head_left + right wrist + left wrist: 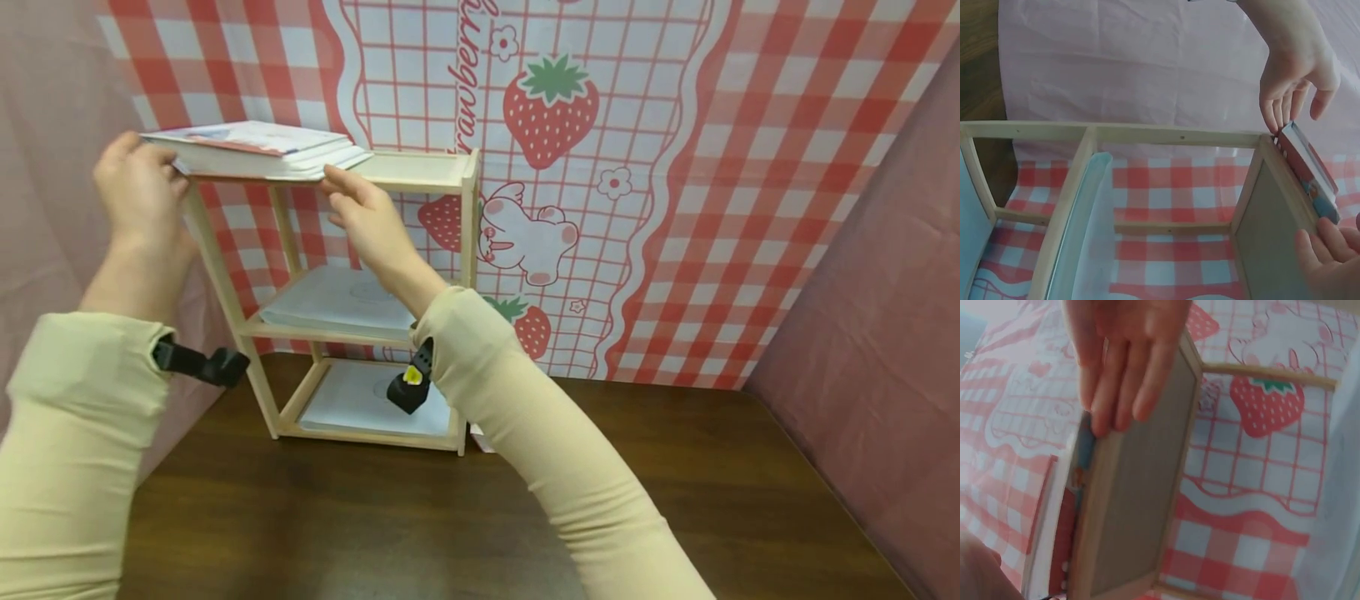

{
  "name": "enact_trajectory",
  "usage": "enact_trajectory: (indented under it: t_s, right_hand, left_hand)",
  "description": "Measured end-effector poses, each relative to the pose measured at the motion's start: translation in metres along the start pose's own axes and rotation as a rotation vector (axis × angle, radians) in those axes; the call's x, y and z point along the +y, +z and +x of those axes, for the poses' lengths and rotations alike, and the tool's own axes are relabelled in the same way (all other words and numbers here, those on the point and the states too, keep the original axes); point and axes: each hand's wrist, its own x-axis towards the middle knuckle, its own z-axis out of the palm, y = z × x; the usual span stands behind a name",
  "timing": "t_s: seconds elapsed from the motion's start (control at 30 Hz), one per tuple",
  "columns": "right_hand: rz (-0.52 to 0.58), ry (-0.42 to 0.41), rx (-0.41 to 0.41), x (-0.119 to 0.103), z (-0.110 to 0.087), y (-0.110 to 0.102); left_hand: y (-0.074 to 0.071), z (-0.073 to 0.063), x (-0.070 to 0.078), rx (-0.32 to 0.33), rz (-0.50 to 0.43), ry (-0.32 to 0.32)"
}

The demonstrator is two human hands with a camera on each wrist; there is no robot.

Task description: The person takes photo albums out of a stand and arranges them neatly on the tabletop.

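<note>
A small stack of books (247,157) lies flat on the left part of the top board of a light wooden shelf (427,171). My left hand (142,187) is at the stack's left end, fingertips against it; in the right wrist view, the left hand (1300,72) reaches down to the book ends with its fingers extended. My right hand (371,217) has its fingertips at the stack's front right corner. Straight fingers of the right hand (1129,369) show in the left wrist view, right at the board's edge beside the books.
Pale flat packets lie on the middle shelf (330,300) and the bottom shelf (360,404). The unit stands on a dark wooden table (337,517), before a red-checked strawberry cloth (675,208). Pink cloth (885,317) hangs at both sides. Something pale (482,439) lies by the unit's right foot.
</note>
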Motion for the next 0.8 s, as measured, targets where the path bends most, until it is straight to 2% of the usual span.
enact_trajectory:
  t_s: [0.1,0.33,0.47,0.57,0.8]
  right_hand:
    - [-0.015,0.019,0.012,-0.003,0.0,0.0]
    - [0.003,0.034,0.022,-0.007,-0.006,-0.002]
    - [-0.001,0.019,0.038,-0.006,-0.009,-0.002]
    - [0.011,-0.006,0.057,-0.004,-0.011,-0.002]
    - [0.069,-0.078,0.117,-0.001,-0.015,-0.001]
  left_hand:
    - [0.003,0.001,0.003,0.007,0.016,-0.047]
    - [0.003,-0.003,0.008,0.026,0.055,-0.112]
    - [0.007,-0.007,0.006,0.051,0.04,-0.109]
    - [0.01,-0.011,0.005,0.069,-0.006,-0.091]
    - [0.012,-0.017,0.006,0.105,-0.065,-0.067]
